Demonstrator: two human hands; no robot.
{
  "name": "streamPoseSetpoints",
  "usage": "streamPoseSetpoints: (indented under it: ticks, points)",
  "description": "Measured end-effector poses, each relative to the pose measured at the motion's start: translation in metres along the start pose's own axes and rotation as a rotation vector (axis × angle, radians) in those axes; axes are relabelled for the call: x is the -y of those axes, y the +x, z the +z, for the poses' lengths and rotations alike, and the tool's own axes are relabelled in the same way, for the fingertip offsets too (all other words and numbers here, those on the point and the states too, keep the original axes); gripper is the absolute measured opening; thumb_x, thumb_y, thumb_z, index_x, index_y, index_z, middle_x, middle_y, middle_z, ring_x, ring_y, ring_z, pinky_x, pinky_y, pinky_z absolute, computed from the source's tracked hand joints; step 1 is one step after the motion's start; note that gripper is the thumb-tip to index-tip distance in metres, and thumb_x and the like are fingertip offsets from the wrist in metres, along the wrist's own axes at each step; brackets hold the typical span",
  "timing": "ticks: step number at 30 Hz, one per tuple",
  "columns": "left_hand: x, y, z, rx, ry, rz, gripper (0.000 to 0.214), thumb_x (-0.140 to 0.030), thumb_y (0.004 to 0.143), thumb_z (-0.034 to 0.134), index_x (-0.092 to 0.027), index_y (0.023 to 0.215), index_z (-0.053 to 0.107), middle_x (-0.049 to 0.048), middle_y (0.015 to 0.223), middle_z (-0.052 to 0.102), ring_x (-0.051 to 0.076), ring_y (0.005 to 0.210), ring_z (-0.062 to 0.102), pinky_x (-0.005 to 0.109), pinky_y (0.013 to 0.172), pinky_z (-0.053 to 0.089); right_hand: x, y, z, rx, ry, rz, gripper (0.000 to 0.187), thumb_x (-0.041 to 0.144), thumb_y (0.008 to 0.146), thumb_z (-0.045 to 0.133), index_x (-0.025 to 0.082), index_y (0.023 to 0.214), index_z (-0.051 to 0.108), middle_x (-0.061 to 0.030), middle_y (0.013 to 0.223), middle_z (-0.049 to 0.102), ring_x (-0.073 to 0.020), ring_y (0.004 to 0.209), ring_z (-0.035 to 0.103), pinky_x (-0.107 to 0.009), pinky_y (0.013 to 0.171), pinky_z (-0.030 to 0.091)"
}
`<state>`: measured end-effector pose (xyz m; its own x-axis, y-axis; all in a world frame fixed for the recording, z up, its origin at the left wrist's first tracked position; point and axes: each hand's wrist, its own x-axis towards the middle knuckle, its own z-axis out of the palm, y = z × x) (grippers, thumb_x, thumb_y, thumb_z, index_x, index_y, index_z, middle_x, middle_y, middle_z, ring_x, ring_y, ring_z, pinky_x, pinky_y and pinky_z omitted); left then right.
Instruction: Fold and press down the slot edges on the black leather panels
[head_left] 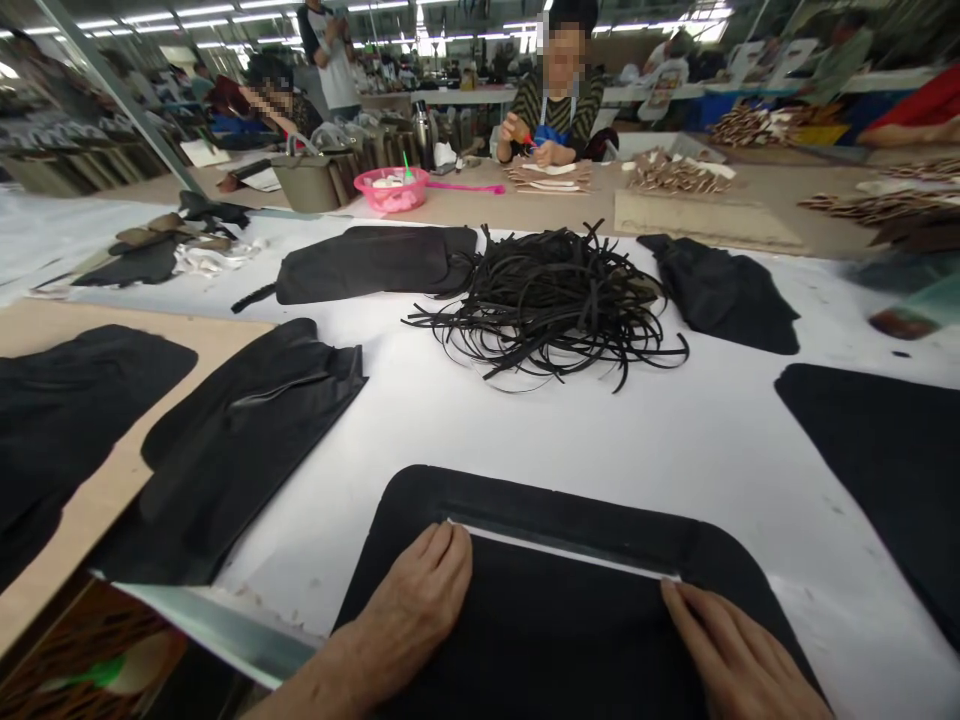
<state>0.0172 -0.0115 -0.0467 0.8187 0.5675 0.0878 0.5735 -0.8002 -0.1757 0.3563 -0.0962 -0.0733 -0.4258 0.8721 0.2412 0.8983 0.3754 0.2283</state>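
A black panel (570, 630) with rounded corners lies in front of me on the white table. Along its far side runs a narrow white strip (562, 551), beside a long dark recess. My left hand (424, 590) is closed at the strip's left end, fingertips pinched together on it. At the right end, my right hand (731, 640) has its fingers together, the tips pressing on the strip. Both thumbs are mostly hidden. Between the hands the strip lies straight across the panel.
Beyond the panel is a tangled heap of black straps (562, 295). Black pieces lie at the left (262, 430), back (375, 262) and right (885, 450). A pink basket (391, 190) stands farther off. Across the table a person (559, 110) works by a stack of brown pieces (547, 178).
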Motion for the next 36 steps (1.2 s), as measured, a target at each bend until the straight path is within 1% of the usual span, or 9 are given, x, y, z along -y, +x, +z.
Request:
streamPoseSetpoints:
  ticks: [5, 11, 15, 19, 22, 25, 28, 32, 36]
  points:
    - [0.010, -0.008, -0.005, -0.010, -0.115, -0.030, 0.043, -0.001, 0.078, 0.035, -0.002, 0.120, 0.049, 0.0150, 0.113, 0.059, 0.026, 0.107, 0.051, 0.036, 0.097, 0.043, 0.001, 0.000, -0.003, -0.021, 0.040, 0.023, 0.062, 0.005, 0.079, 0.034, 0.013, 0.140, 0.026, -0.0115, 0.109, 0.060, -0.0262, 0.096, 0.056, -0.035, 0.074, 0.048]
    - [0.016, -0.013, 0.003, -0.158, -0.210, -0.226, 0.039, -0.002, 0.083, 0.033, -0.013, 0.112, 0.056, 0.0114, 0.114, 0.054, 0.024, 0.105, 0.049, 0.040, 0.091, 0.047, -0.002, 0.001, -0.006, -0.014, 0.155, 0.095, 0.050, 0.007, 0.079, 0.034, 0.016, 0.127, 0.046, -0.0090, 0.113, 0.058, -0.0245, 0.100, 0.055, -0.034, 0.078, 0.050]
    - [0.019, -0.017, 0.006, -0.219, -0.213, -0.303, 0.037, -0.002, 0.082, 0.035, -0.016, 0.105, 0.059, 0.0123, 0.116, 0.050, 0.025, 0.103, 0.048, 0.040, 0.083, 0.051, -0.006, 0.001, -0.006, -0.008, 0.290, 0.275, 0.034, 0.016, 0.088, 0.033, 0.018, 0.115, 0.054, -0.0081, 0.114, 0.056, -0.0218, 0.101, 0.055, -0.033, 0.082, 0.051]
    - [0.012, -0.009, 0.000, -0.294, -0.201, -0.331, 0.039, 0.001, 0.079, 0.034, -0.011, 0.107, 0.058, 0.0142, 0.116, 0.050, 0.026, 0.105, 0.047, 0.039, 0.085, 0.049, 0.001, 0.014, -0.018, -0.020, 0.369, 0.460, 0.028, 0.023, 0.093, 0.032, 0.017, 0.108, 0.055, -0.0094, 0.111, 0.054, -0.0211, 0.096, 0.057, -0.032, 0.078, 0.052]
    - [-0.008, 0.010, -0.004, -0.262, -0.237, -0.215, 0.043, 0.000, 0.080, 0.033, -0.013, 0.114, 0.055, 0.0115, 0.117, 0.053, 0.023, 0.107, 0.047, 0.035, 0.090, 0.045, 0.025, 0.039, -0.028, -0.051, 0.360, 0.360, 0.030, 0.012, 0.090, 0.032, 0.016, 0.108, 0.056, -0.0103, 0.104, 0.056, -0.0221, 0.094, 0.056, -0.034, 0.078, 0.051]
    - [-0.032, 0.033, -0.002, -0.130, -0.212, -0.060, 0.042, -0.004, 0.082, 0.036, -0.016, 0.119, 0.052, 0.0093, 0.116, 0.057, 0.023, 0.104, 0.051, 0.036, 0.090, 0.044, 0.055, 0.065, -0.029, -0.034, 0.309, 0.206, 0.037, 0.003, 0.083, 0.037, 0.019, 0.111, 0.056, -0.0079, 0.103, 0.059, -0.0224, 0.091, 0.056, -0.035, 0.078, 0.050]
    - [-0.045, 0.046, 0.004, -0.004, -0.158, -0.040, 0.043, -0.007, 0.082, 0.039, -0.015, 0.123, 0.048, 0.0108, 0.119, 0.057, 0.025, 0.104, 0.053, 0.039, 0.089, 0.044, 0.074, 0.074, -0.020, -0.055, 0.249, 0.143, 0.038, 0.003, 0.079, 0.046, 0.016, 0.113, 0.056, -0.0077, 0.106, 0.060, -0.0239, 0.095, 0.054, -0.036, 0.083, 0.047]
    - [-0.045, 0.046, 0.007, 0.047, -0.162, -0.040, 0.048, -0.004, 0.080, 0.040, -0.016, 0.125, 0.046, 0.0102, 0.123, 0.056, 0.025, 0.105, 0.053, 0.038, 0.089, 0.043, 0.073, 0.065, -0.013, -0.078, 0.215, 0.096, 0.038, 0.003, 0.077, 0.047, 0.010, 0.114, 0.055, -0.0101, 0.107, 0.060, -0.0246, 0.098, 0.053, -0.035, 0.086, 0.047]
    - [-0.040, 0.041, 0.008, 0.011, -0.166, -0.055, 0.054, 0.002, 0.073, 0.038, -0.015, 0.124, 0.047, 0.0098, 0.121, 0.057, 0.024, 0.105, 0.053, 0.036, 0.089, 0.043, 0.059, 0.053, -0.020, 0.008, 0.188, 0.142, 0.046, -0.003, 0.072, 0.045, 0.009, 0.116, 0.053, -0.0107, 0.105, 0.060, -0.0251, 0.097, 0.054, -0.034, 0.085, 0.049]
